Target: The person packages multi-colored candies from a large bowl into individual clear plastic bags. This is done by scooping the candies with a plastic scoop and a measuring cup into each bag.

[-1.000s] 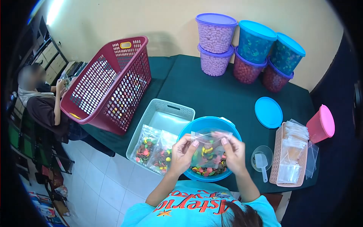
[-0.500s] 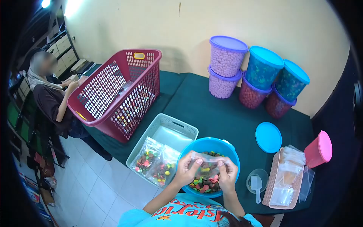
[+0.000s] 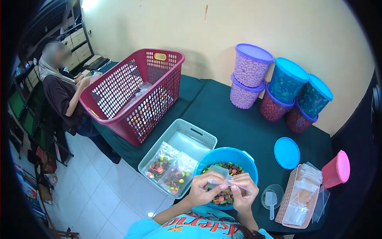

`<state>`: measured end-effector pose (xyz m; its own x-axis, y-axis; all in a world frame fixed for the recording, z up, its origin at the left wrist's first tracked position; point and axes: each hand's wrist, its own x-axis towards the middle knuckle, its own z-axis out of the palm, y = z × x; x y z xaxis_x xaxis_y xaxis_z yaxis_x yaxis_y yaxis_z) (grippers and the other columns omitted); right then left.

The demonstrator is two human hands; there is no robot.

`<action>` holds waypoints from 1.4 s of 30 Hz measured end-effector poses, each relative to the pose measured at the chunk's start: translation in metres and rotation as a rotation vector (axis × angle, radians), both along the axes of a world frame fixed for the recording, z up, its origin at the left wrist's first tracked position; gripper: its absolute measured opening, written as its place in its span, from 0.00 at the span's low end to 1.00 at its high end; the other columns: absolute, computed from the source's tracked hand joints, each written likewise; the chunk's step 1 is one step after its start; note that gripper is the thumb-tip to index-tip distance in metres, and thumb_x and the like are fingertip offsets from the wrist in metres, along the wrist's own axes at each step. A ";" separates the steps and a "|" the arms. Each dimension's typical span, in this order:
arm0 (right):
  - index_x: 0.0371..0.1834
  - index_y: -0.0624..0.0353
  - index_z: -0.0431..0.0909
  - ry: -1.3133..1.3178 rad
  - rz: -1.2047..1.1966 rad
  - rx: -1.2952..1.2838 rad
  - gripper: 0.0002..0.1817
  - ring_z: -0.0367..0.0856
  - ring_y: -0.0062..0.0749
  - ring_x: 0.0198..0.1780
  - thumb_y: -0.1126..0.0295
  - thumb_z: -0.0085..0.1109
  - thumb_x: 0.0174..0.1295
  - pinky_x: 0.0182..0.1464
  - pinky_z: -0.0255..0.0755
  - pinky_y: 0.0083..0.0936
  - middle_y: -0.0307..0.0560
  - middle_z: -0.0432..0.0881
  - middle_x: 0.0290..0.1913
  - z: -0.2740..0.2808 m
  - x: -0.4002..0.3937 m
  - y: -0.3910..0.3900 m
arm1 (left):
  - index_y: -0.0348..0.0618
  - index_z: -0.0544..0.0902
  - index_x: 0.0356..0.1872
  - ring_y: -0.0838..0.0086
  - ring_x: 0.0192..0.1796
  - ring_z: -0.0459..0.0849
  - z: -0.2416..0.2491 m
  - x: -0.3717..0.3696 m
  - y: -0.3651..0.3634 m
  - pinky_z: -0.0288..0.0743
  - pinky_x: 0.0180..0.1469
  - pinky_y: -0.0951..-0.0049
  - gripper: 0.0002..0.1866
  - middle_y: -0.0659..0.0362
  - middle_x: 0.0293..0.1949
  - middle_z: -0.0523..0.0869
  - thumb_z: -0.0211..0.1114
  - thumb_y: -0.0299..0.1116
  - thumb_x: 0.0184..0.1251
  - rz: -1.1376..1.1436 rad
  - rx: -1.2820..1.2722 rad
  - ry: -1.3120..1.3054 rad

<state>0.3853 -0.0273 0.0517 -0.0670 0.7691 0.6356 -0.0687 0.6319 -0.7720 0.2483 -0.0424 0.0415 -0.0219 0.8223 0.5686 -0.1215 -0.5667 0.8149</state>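
Over the blue tub point(image 3: 198, 160), a clear plastic bag point(image 3: 219, 172) is pinched at its edge between the fingers of my left hand point(image 3: 204, 191) and my right hand point(image 3: 243, 194). My two thumbs nearly meet at the bag's edge. Below lie many colourful round, flat candies point(image 3: 227, 197) in brown, pink, green and yellow, partly hidden by the hands. To the left, a pale green tray point(image 3: 186, 137) holds two clear bags of the same candies point(image 3: 161, 163).
A tall maroon basket point(image 3: 119, 121) stands at the back left, with a person point(image 3: 59, 89) beside it. Stacked tubs point(image 3: 252, 65) line the wall. At right are a blue lid point(image 3: 286, 153), a white scoop point(image 3: 271, 201), a basket of plastic bags point(image 3: 292, 191) and a pink container point(image 3: 335, 171).
My hands have drawn closer together along the bag's edge, bringing the thumbs nearly together. The whole view has shifted slightly, with the scene moving rightward.
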 end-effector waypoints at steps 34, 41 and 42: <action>0.25 0.51 0.84 -0.144 0.262 0.043 0.10 0.77 0.24 0.35 0.70 0.72 0.35 0.46 0.63 0.32 0.31 0.81 0.25 0.040 -0.114 -0.024 | 0.44 0.84 0.22 0.77 0.27 0.82 0.043 -0.198 -0.038 0.59 0.50 0.63 0.05 0.63 0.23 0.84 0.71 0.27 0.41 0.003 0.315 0.195; 0.24 0.60 0.81 0.020 0.261 -0.102 0.06 0.78 0.31 0.33 0.78 0.64 0.40 0.43 0.67 0.29 0.43 0.81 0.27 0.021 -0.180 -0.014 | 0.40 0.84 0.26 0.80 0.23 0.78 0.023 -0.246 -0.026 0.71 0.42 0.67 0.06 0.62 0.21 0.81 0.68 0.22 0.43 0.024 0.188 0.014; 0.24 0.60 0.81 0.099 0.240 -0.206 0.05 0.77 0.32 0.33 0.79 0.63 0.41 0.43 0.67 0.28 0.46 0.81 0.27 0.018 -0.193 -0.013 | 0.40 0.84 0.26 0.80 0.23 0.78 0.018 -0.248 -0.022 0.71 0.42 0.67 0.06 0.62 0.21 0.81 0.68 0.22 0.43 0.012 0.175 0.010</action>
<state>0.1924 -0.0399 0.0701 -0.2079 0.8518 0.4809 -0.2782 0.4199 -0.8639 -0.0001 -0.0641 0.0598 -0.0248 0.7105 0.7033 -0.1063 -0.7014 0.7048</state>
